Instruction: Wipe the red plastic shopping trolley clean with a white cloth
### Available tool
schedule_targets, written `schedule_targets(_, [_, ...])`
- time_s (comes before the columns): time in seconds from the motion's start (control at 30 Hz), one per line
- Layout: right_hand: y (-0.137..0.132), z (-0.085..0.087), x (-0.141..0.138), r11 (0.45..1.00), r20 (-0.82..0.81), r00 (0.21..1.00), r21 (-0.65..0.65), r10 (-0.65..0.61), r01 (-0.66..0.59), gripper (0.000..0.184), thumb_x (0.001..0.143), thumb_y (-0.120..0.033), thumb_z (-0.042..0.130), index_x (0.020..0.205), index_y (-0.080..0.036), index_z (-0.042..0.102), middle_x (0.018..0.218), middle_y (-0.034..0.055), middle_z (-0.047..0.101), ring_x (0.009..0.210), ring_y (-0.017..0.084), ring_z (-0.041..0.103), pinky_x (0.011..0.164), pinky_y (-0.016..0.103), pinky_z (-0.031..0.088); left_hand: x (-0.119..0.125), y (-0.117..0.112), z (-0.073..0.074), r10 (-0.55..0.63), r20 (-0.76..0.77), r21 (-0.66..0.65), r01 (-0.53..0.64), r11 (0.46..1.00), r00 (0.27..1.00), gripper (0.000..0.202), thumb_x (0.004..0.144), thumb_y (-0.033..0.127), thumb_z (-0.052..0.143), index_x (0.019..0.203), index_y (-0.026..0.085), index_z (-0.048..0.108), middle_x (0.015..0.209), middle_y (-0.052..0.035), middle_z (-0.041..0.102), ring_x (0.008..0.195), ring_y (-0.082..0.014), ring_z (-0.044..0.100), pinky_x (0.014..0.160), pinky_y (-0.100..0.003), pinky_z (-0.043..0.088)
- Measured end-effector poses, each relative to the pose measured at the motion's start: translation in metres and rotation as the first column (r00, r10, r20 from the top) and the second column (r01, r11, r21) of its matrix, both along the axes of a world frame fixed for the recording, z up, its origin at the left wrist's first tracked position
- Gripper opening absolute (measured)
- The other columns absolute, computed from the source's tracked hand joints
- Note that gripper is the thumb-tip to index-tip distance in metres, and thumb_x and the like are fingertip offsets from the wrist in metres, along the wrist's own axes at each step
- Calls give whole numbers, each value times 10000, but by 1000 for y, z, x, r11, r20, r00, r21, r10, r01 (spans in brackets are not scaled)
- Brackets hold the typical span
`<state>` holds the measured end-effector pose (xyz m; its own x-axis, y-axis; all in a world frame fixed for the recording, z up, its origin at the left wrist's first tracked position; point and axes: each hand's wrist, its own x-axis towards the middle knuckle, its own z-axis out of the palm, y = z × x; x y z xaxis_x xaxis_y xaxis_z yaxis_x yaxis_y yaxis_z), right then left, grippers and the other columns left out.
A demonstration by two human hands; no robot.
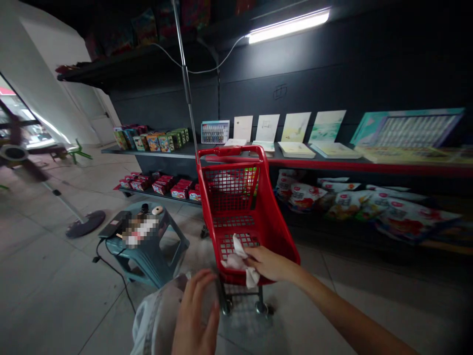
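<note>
A red shopping cart (283, 236) with a grid basket stands in front of me, its near rim close to my hands. At that rim, my right hand (263, 261) is closed on a crumpled white cloth (236, 261), part of which hangs over the edge. My left hand (197, 308) is raised near my knee, fingers curved and apart, holding nothing and not touching the cart. It is slightly blurred.
To the left stands a blue-grey plastic stool (148, 261) with small items and a cable on it. Behind the cart, a dark shelf (177, 154) carries boxes and open booklets; bagged snacks (305, 195) lie below. A round-based metal stand (84, 224) is farther left.
</note>
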<state>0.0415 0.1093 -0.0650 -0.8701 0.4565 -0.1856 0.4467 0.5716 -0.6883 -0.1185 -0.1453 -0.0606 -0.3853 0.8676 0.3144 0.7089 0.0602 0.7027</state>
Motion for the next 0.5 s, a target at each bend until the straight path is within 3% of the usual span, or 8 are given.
schedule_targets(0.13, [-1,-4,-2,998,-22,1000,-58,4,-5,304,921,-196,461,1109,-160,696,1005,88,758,864,209,684,745,272,448,-11,122,15,81,156,22,-86,996,984,604,951,310,496,1514,141,356,1584,-177,395,1489,-268,377,1233,-462,321])
schedule_targets(0.23, [0,-5,-3,1000,28,1000,10,-6,6,249,896,-183,472,984,-147,702,936,105,752,835,219,679,722,274,428,-27,192,25,230,168,-106,-214,971,959,772,938,301,503,1583,50,164,1671,-241,200,1556,-303,239,1250,-427,274])
schedule_targets(0.27, [0,-6,-3,999,37,999,40,-8,6,230,891,-180,478,952,-145,696,922,108,747,832,220,676,719,273,423,-32,208,27,258,170,-165,-231,959,951,781,942,282,487,1593,48,125,1671,-248,201,1537,-309,292,1233,-416,304])
schedule_targets(0.33, [1,-9,-2,996,45,999,86,-25,21,215,904,-188,476,928,-142,684,919,117,740,830,217,673,711,268,416,-40,229,26,274,143,-279,-227,933,951,787,925,197,464,1601,48,89,1615,-267,332,1439,-311,465,1180,-401,376])
schedule_targets(0.5, [-1,-14,-3,993,36,997,96,-66,63,228,932,-172,453,974,-138,675,959,126,745,848,206,688,721,261,421,-50,242,14,231,51,-342,-201,918,972,893,811,69,511,1608,80,107,1434,-254,572,1263,-311,630,1058,-377,476])
